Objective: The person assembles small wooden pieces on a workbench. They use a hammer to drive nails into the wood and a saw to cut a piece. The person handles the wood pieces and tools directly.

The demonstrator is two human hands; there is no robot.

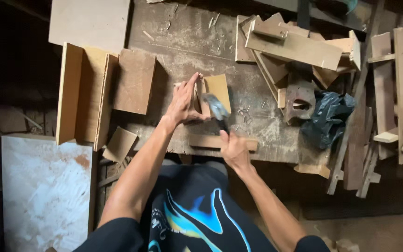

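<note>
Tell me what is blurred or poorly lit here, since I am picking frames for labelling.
Head view: the hammer head is smeared by motion blur, while the left hand on the small wooden piece stays fairly sharp. The workbench is evenly lit; the left edge and lower right fall into deep shadow. No glare shows.

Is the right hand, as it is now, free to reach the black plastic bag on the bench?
Probably not at once: the right hand is closed around a hammer. The black plastic bag lies to its right, with no obstacle between them.
</note>
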